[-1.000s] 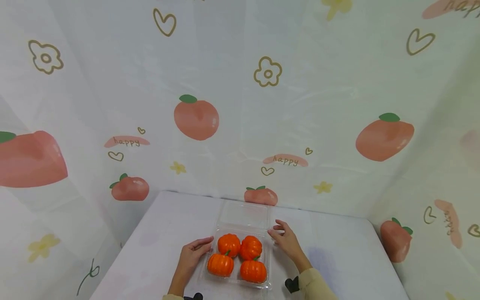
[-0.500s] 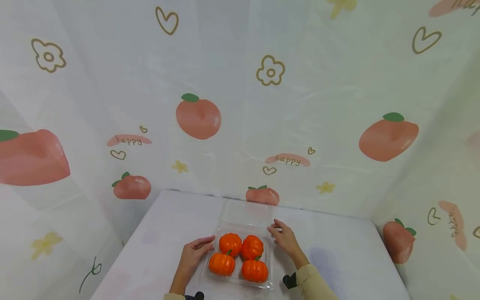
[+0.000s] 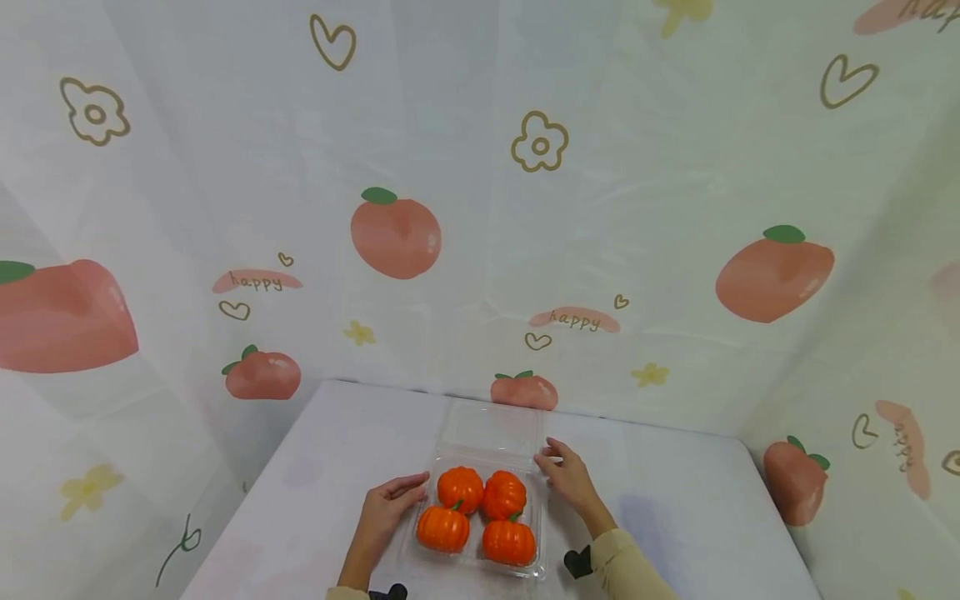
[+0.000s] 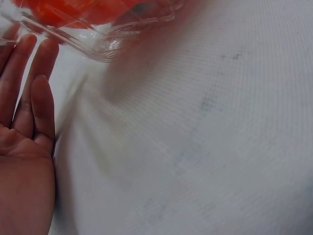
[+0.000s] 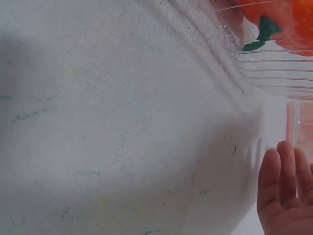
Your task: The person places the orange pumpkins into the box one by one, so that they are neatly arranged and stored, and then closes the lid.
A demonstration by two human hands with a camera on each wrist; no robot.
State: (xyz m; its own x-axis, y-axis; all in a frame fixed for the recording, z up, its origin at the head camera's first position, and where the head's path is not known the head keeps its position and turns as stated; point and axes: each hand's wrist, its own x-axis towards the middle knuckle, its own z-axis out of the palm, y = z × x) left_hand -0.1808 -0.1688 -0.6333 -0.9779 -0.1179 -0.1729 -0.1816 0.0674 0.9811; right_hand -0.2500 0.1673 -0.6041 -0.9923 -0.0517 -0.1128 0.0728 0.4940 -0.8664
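Observation:
A clear plastic clamshell box lies on the table with its lid folded back toward the wall. Inside sit several small orange pumpkins with green stems. My left hand is at the box's left side, fingertips right at the rim; in the left wrist view its fingers are fairly straight, beside the clear wall. On the other side, my right hand has its fingertips close to the hinge corner. The right wrist view shows these fingers extended and slightly spread, with nothing held.
The table is covered in pale cloth. Behind it and at both sides hangs a white curtain printed with fruit, hearts and flowers. Dark straps show near the wrists.
Hands, box and pumpkins keep their places relative to each other. Only the head view has shifted slightly.

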